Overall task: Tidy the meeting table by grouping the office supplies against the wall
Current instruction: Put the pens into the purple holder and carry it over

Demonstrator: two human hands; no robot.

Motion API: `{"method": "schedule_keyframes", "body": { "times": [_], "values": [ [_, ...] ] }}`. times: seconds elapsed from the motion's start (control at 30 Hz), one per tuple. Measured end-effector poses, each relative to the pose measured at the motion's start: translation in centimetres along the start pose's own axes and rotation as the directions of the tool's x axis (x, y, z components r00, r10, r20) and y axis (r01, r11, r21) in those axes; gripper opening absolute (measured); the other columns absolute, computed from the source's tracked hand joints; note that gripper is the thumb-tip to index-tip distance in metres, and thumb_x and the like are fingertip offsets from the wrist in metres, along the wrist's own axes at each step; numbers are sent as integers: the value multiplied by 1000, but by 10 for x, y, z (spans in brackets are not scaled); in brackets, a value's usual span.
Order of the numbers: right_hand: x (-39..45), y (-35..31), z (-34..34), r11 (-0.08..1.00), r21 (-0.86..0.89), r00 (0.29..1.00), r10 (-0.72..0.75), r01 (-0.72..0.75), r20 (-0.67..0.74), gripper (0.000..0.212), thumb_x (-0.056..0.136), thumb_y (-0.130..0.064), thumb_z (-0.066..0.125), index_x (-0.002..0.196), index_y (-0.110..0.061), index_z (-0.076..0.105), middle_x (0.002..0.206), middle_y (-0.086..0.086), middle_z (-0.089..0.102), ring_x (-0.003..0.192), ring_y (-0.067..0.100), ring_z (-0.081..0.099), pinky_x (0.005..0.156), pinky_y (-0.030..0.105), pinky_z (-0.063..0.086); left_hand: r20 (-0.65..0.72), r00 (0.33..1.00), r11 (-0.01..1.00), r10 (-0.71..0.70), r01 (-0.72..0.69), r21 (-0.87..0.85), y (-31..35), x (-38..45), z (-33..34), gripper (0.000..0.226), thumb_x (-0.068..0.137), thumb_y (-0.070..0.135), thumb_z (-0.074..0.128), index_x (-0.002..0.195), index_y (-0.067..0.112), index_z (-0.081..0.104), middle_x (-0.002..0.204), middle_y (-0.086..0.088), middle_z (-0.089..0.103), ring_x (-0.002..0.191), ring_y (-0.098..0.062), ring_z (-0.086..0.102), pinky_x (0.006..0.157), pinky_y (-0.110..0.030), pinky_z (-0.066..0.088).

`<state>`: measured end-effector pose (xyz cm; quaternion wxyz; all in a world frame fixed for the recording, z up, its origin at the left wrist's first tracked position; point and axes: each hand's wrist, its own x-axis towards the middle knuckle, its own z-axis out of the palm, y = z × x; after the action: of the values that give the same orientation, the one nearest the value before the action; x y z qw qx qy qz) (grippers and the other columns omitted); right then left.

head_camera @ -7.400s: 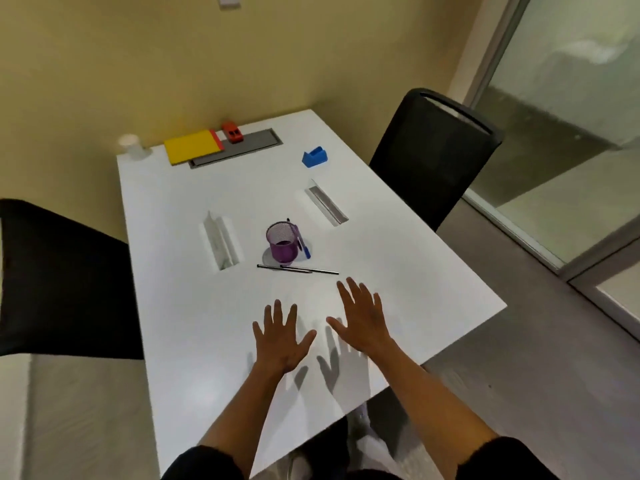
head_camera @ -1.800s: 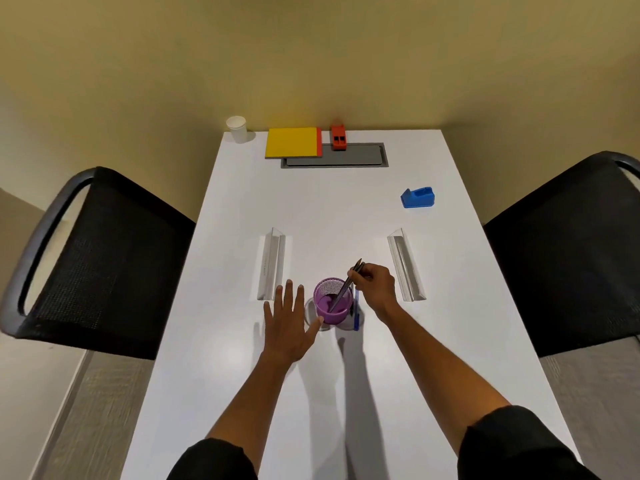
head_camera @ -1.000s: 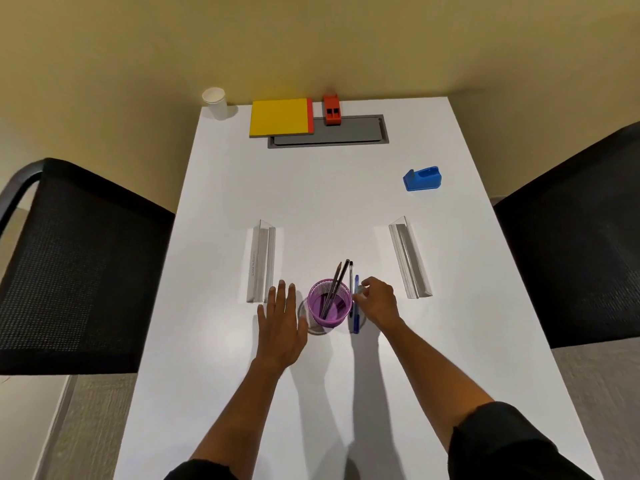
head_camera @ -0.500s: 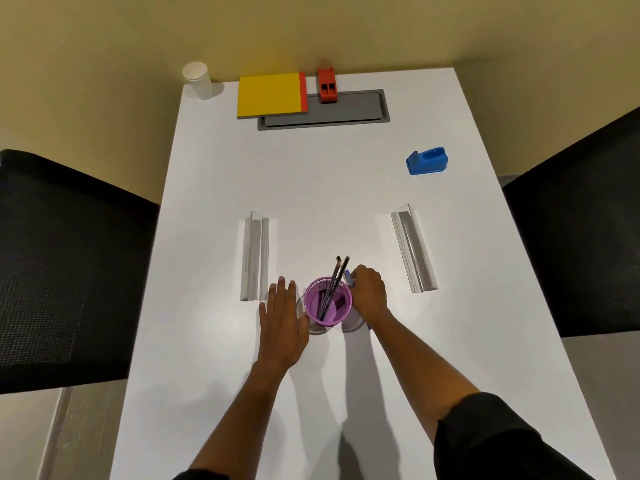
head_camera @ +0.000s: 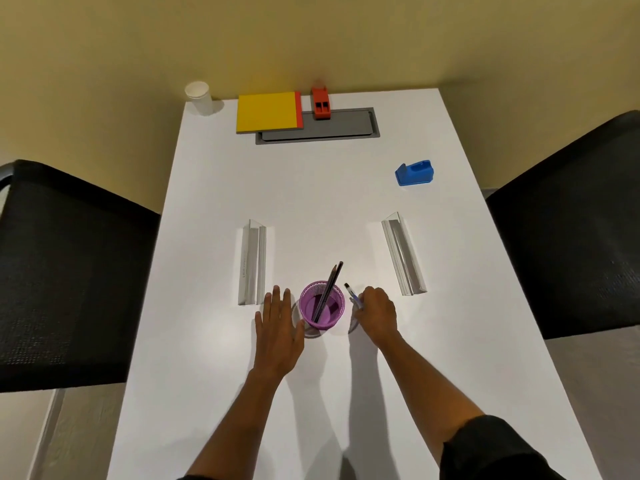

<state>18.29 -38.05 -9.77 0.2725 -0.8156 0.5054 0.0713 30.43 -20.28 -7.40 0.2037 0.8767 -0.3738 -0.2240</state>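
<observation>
White desk [head_camera: 329, 188], one short end against the wall; a chair at each side.
Yellow pad [head_camera: 267, 111] and red stapler [head_camera: 320, 102], at the wall end, apparently already grouped there.
Two clear sign holders [head_camera: 252, 261], mid-desk, well apart.
Blue dispenser [head_camera: 414, 172], near the right edge, likely awaiting removal to the wall.
Purple pen cup [head_camera: 322, 308], near end, holding two dark pens.
Left hand [head_camera: 279, 330], flat, fingers straight, beside the cup, probably to steady it.
Right hand [head_camera: 375, 312], pinching a blue pen [head_camera: 352, 294], seemingly bound for the cup.
White paper cup [head_camera: 198, 97], far left corner.
</observation>
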Motion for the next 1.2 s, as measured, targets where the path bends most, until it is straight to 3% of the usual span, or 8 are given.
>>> {"method": "schedule_keyframes", "body": {
  "times": [0.2, 0.37, 0.5, 0.7, 0.9, 1.0, 1.13, 1.2],
  "values": [
    [-28, 18, -1, 995, 82, 999, 49, -48, -13, 23, 96, -18, 49, 94, 1, 62, 96, 17, 66, 90, 34, 62, 72, 36, 46, -7, 1000, 1000, -10, 10, 10, 9, -25, -2, 63, 100, 30, 38, 153, 19, 4, 162, -4, -7, 151, -21, -6, 121, -45, 2],
    [-47, 31, -12, 949, 292, 992, 104, -120, 71, 12, 77, -8, 72, 72, 0, 65, 74, 12, 61, 73, 27, 58, 65, 27, 39, -29, 1000, 999, 5, -7, -42, 21, -47, -1, 66, 98, 27, 43, 153, 18, 8, 163, -5, -2, 151, -22, -3, 121, -45, 4],
    [-64, 34, -31, 765, 622, 982, 78, -168, 169, 30, 72, -3, 78, 52, -13, 57, 59, 6, 57, 58, 22, 56, 65, 30, 48, -37, 997, 998, 66, -66, -4, 34, -61, 1, 68, 95, 21, 51, 152, 13, 16, 161, -9, 12, 150, -25, 9, 122, -44, 11],
    [-86, 34, -62, 549, 800, 924, -120, -242, 362, 17, 79, -2, 75, 89, 10, 69, 80, 18, 66, 70, 21, 68, 71, 29, 58, -116, 966, 972, 232, -227, 50, 67, -76, -7, 57, 84, 7, 65, 138, 11, 49, 137, -17, 52, 126, -36, 49, 101, -44, 46],
    [-104, 43, -79, 557, 772, 850, -206, -307, 486, 32, 77, -6, 79, 104, 8, 69, 88, 16, 71, 81, 24, 68, 95, 42, 52, -132, 932, 940, 338, -327, 99, 97, -80, -14, 53, 89, 13, 65, 139, 20, 50, 144, -13, 45, 134, -31, 42, 108, -40, 38],
    [-113, 43, -85, 544, 773, 826, -235, -326, 513, 33, 77, -6, 79, 106, 5, 70, 89, 14, 73, 82, 22, 70, 89, 36, 56, -189, 887, 903, 421, -390, 179, 104, -82, -17, 50, 76, 6, 77, 124, 15, 65, 131, -19, 58, 120, -37, 57, 97, -45, 48],
    [-123, 38, -87, 507, 788, 802, -272, -350, 532, 29, 82, -5, 74, 108, 4, 69, 88, 9, 74, 81, 17, 72, 73, 24, 57, -189, 909, 917, 371, -326, 232, 104, -84, -18, 37, 98, 28, 49, 134, 24, 55, 147, -2, 44, 135, -21, 41, 109, -28, 31],
    [-126, 35, -86, 491, 797, 798, -288, -353, 530, 26, 83, -4, 72, 108, 4, 69, 86, 9, 74, 80, 17, 72, 71, 23, 57, -178, 901, 903, 395, -346, 254, 106, -85, -24, 27, 92, 22, 58, 117, 19, 68, 131, -4, 59, 121, -24, 54, 96, -33, 42]
  ]
}}
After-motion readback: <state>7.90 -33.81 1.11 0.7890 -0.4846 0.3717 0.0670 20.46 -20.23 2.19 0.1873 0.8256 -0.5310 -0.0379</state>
